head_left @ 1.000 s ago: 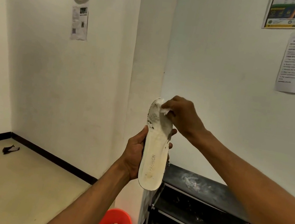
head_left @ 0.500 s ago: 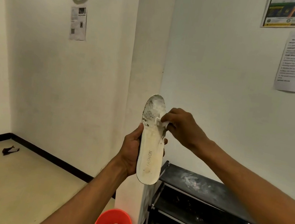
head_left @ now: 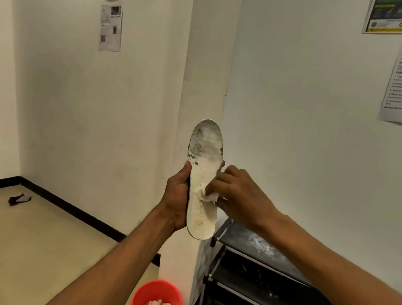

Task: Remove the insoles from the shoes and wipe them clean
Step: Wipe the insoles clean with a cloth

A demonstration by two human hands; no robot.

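A white insole [head_left: 206, 153] stands upright in mid-air, toe end up, with grey dirt smeared over its upper part and faint lettering near the heel. My left hand [head_left: 177, 195] grips it from the left around its lower half. My right hand [head_left: 237, 196] pinches a small white wipe [head_left: 205, 195] and presses it against the insole's middle. No shoes are in view.
A black shoe rack [head_left: 281, 274] with dusty shelves stands at the lower right against the wall. An orange bin [head_left: 157, 298] holding crumpled papers sits on the floor below my arms. A white pillar rises behind the insole. A dark scrap [head_left: 19, 199] lies on the floor at left.
My right hand has drawn the wipe down the insole from the toe end to its middle, uncovering the dirty toe area. The left hand keeps its hold on the insole.
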